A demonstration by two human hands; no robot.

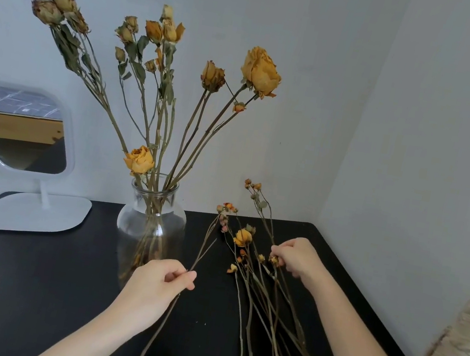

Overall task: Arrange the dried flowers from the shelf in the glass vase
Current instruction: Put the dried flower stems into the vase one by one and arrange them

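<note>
The left hand (160, 282) is pinching one thin stem (201, 253) beside the glass vase (152, 219) at its 4 o'clock — isolating it for insertion — while the right hand (296, 257) is gripping a bud in the loose stems (267, 309), steadying them.

Two bare forearms reach in from the bottom edge of the view. No sleeve shows on either arm up to where the picture cuts them off. The left hand (160, 282) and the right hand (297, 256) wear no gloves, rings, watch or bracelet. The fingers (279, 250) are slim; the nails cannot be made out.
</note>
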